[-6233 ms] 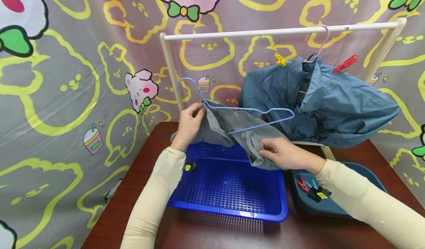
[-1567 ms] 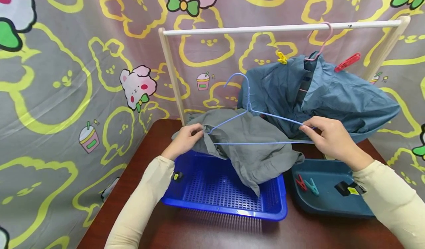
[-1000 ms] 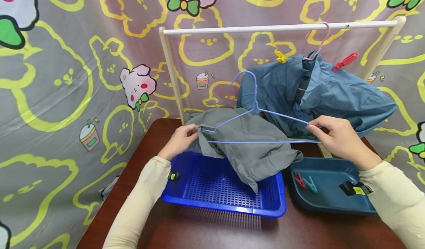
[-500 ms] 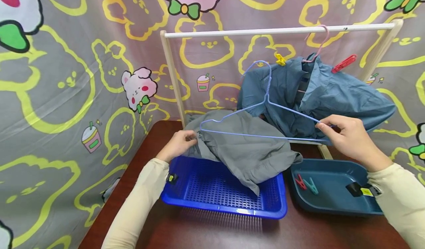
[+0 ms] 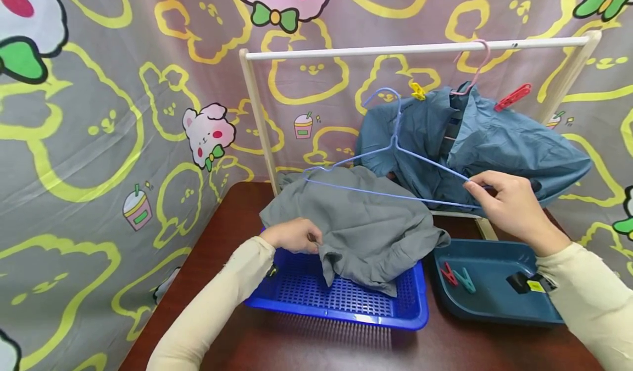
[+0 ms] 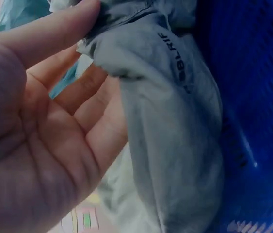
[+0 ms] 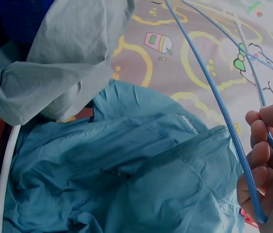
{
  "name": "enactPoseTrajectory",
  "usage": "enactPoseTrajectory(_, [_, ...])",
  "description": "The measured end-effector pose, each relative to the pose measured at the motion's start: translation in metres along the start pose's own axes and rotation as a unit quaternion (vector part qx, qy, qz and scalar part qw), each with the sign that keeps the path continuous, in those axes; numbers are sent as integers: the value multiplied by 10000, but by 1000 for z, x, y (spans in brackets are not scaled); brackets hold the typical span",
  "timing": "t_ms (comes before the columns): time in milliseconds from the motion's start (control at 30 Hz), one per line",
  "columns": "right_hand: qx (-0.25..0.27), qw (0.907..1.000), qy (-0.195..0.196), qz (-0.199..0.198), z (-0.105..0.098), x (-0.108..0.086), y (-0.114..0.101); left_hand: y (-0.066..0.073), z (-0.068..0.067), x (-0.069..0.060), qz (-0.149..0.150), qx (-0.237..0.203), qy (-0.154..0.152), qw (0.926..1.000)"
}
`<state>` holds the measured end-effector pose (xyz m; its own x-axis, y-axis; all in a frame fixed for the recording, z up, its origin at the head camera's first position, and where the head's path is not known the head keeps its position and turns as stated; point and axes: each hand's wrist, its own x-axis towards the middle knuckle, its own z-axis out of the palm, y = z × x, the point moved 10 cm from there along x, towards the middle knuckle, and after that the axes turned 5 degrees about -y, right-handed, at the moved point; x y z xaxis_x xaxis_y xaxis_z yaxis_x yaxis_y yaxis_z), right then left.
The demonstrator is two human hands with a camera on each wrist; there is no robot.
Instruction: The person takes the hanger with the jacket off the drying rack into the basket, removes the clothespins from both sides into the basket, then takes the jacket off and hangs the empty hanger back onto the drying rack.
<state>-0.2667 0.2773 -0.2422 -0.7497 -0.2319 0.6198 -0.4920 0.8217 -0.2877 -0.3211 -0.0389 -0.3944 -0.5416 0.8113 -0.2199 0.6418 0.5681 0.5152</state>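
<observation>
My left hand (image 5: 295, 234) pinches the near left edge of a crumpled grey garment (image 5: 368, 211), which lies draped over the blue basket (image 5: 341, 317). In the left wrist view, dark lettering shows on the grey garment (image 6: 175, 131), and its edge meets the thumb and fingers. My right hand (image 5: 511, 209) grips the right end of a blue wire hanger (image 5: 396, 140) above the cloth. The hanger's hook points up, and its left end hovers over the garment's far part. Curled fingers around the hanger (image 7: 214, 92) show in the right wrist view.
Behind stands a rack with a white rail (image 5: 346, 52). A blue-teal jacket (image 5: 514, 145) hangs there on a pink hanger (image 5: 482, 63), with yellow (image 5: 417, 90) and red (image 5: 514, 97) clips. At right, a dark teal tray (image 5: 499, 310) holds red (image 5: 449, 273) and green (image 5: 465, 280) clothespins.
The hanger's left end has come out of the grey garment and lifted. My left hand has moved from the garment's left side to its near edge, drawing cloth forward. My right hand keeps the hanger.
</observation>
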Motion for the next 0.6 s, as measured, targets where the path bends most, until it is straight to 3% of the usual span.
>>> enactPoseTrajectory(200, [18,9997,-122,231,7,4,-1,3,33,23,-445,455,-690,9956])
enactPoseTrajectory(367, [72,9998,-134,143,10,6,-7,3,50,29,-749,703,-1174,9878])
enactPoseTrajectory(500, [57,9999,-106,87,10,7,-10,5,38,24,-713,378,-1285,9884])
enactPoseTrajectory(533, [51,9999,-98,89,10,7,-10,6,30,21,-612,264,-1182,9907])
enactPoseTrajectory(600, [49,9999,-84,95,10,7,-11,6,4,15,-378,28,-675,9970])
